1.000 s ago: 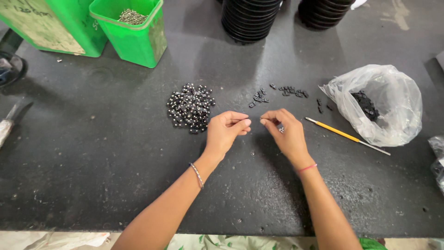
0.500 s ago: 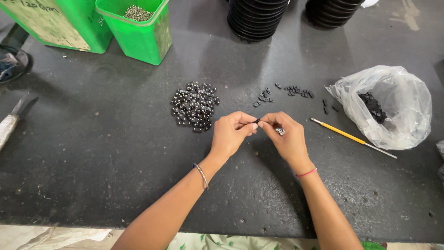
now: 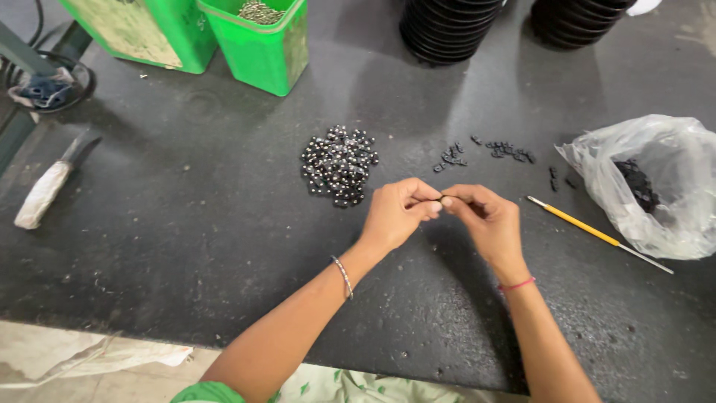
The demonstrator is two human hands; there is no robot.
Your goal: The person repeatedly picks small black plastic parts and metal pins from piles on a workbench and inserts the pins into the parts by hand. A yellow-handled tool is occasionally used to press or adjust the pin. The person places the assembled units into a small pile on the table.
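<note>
My left hand (image 3: 399,213) and my right hand (image 3: 485,220) meet fingertip to fingertip above the dark tabletop (image 3: 186,224). Between the pinched fingers sits a tiny dark part (image 3: 443,198), mostly hidden. Just left of my left hand lies a pile of shiny black beads (image 3: 338,164). A scatter of small black pieces (image 3: 492,151) lies beyond my hands. My left wrist wears a thin bracelet, my right a red thread.
A clear plastic bag (image 3: 656,186) holding black bits lies at the right, with a yellow-handled tool (image 3: 589,231) beside it. Green bins (image 3: 261,45) stand at the back left, stacked black rings (image 3: 451,26) at the back. A white-handled knife (image 3: 52,186) rests at the left.
My two hands have come together from slightly apart; now the fingertips touch around the small part. The view has shifted slightly.
</note>
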